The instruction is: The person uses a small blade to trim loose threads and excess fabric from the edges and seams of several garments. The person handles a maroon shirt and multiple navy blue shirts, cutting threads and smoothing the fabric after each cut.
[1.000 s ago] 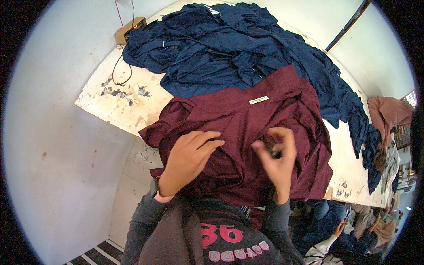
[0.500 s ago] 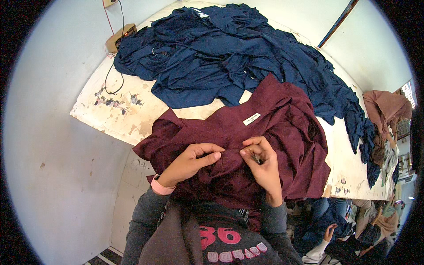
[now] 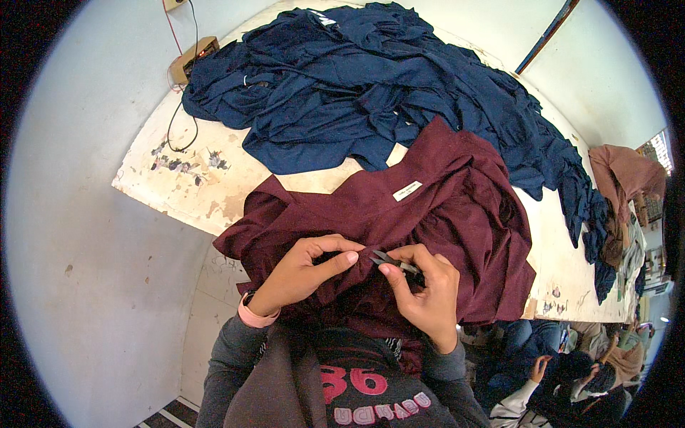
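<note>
At the frame's centre, the left hand point(image 3: 301, 269) pinches the maroon garment point(image 3: 474, 217) while the right hand point(image 3: 429, 291) grips snips point(image 3: 404, 266) just beside; this piece looks unfinished, navy clothes point(image 3: 349, 78) heaped above.

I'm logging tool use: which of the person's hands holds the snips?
The right hand: the snips sit between its thumb and fingers. The left hand, above the pink band, pinches the maroon cloth and shows no tool.

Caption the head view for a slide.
Left hand pinches maroon cloth while the right hand holds small snips close by, navy cloth heaped beyond.
</note>
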Demonstrator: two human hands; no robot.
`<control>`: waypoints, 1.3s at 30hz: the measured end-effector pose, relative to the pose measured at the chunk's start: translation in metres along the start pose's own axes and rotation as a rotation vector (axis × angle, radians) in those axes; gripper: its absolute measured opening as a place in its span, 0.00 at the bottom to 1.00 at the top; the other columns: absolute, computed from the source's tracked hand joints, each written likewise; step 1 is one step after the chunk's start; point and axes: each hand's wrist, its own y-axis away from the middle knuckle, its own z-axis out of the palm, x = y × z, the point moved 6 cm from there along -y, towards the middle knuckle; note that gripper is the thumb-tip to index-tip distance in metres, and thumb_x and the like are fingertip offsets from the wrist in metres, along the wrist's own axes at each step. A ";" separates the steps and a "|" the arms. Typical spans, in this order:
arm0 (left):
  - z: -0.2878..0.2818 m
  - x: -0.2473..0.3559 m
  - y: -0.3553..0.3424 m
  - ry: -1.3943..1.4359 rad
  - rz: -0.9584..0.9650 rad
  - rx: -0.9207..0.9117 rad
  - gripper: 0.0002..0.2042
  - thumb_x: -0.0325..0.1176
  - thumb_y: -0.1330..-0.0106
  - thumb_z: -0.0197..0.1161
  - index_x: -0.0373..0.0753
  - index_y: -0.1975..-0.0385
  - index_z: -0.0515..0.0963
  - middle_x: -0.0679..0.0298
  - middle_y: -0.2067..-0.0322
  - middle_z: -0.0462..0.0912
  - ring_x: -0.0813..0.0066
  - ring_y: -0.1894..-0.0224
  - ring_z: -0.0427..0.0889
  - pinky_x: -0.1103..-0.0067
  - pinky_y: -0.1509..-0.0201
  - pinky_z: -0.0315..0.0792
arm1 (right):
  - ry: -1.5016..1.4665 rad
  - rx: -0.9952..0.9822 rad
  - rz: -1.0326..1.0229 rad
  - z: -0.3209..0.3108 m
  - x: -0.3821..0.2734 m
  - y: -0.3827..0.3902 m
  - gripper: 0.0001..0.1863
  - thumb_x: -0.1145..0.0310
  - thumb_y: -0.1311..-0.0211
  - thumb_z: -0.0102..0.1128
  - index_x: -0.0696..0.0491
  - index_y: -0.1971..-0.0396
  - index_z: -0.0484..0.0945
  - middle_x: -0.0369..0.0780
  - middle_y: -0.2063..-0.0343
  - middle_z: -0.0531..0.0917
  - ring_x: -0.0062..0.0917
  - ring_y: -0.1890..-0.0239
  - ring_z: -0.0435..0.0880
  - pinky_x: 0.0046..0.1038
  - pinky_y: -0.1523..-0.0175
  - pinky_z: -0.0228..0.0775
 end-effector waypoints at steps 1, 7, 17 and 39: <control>0.000 -0.001 0.000 0.016 -0.007 -0.008 0.14 0.35 0.26 0.63 0.31 0.49 0.84 0.66 0.55 0.86 0.82 0.51 0.79 0.79 0.41 0.70 | 0.024 0.007 -0.013 0.000 -0.001 -0.001 0.09 0.66 0.44 0.75 0.53 0.69 0.84 0.39 0.75 0.86 0.31 0.77 0.79 0.29 0.67 0.65; 0.001 -0.005 0.000 0.051 -0.053 -0.004 0.14 0.35 0.26 0.63 0.32 0.47 0.83 0.67 0.55 0.87 0.84 0.51 0.78 0.80 0.42 0.70 | 0.233 0.102 -0.224 0.001 -0.011 0.003 0.07 0.64 0.43 0.73 0.47 0.68 0.84 0.32 0.77 0.85 0.26 0.79 0.81 0.30 0.69 0.60; -0.024 0.041 0.034 -0.763 0.326 0.714 0.18 0.38 0.40 0.74 0.36 0.55 0.79 0.57 0.60 0.81 0.60 0.60 0.82 0.69 0.51 0.74 | -0.012 0.273 -0.091 -0.006 0.025 0.002 0.17 0.65 0.48 0.78 0.53 0.61 0.81 0.37 0.71 0.83 0.28 0.73 0.78 0.28 0.65 0.65; -0.059 -0.009 0.012 0.247 0.286 0.359 0.09 0.34 0.23 0.56 0.45 0.67 0.64 0.78 0.68 0.58 0.90 0.66 0.56 0.88 0.58 0.53 | -0.774 -0.210 -0.021 0.062 0.009 -0.111 0.15 0.70 0.26 0.59 0.59 0.45 0.80 0.39 0.45 0.83 0.22 0.40 0.77 0.26 0.34 0.66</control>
